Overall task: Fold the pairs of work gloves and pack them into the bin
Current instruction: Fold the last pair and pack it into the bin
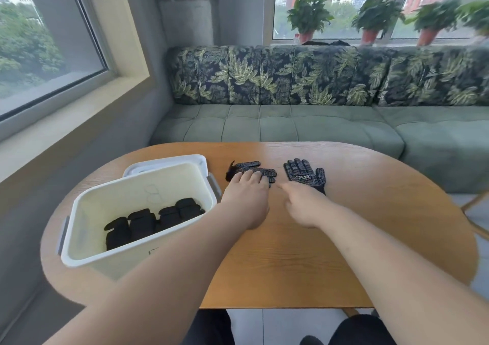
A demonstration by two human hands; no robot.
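Blur hides whether our right hand [304, 204] grips a dotted black glove [304, 173] by the cuff. At nine o'clock, our left hand [247, 196], fingers straight, half covers a second glove [260, 170].

Left hand [247, 193] flat, right hand [304, 205] outstretched

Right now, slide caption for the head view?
Left hand presses one dotted work glove on the wooden table, right hand by the second glove; folded gloves lie in the white bin.
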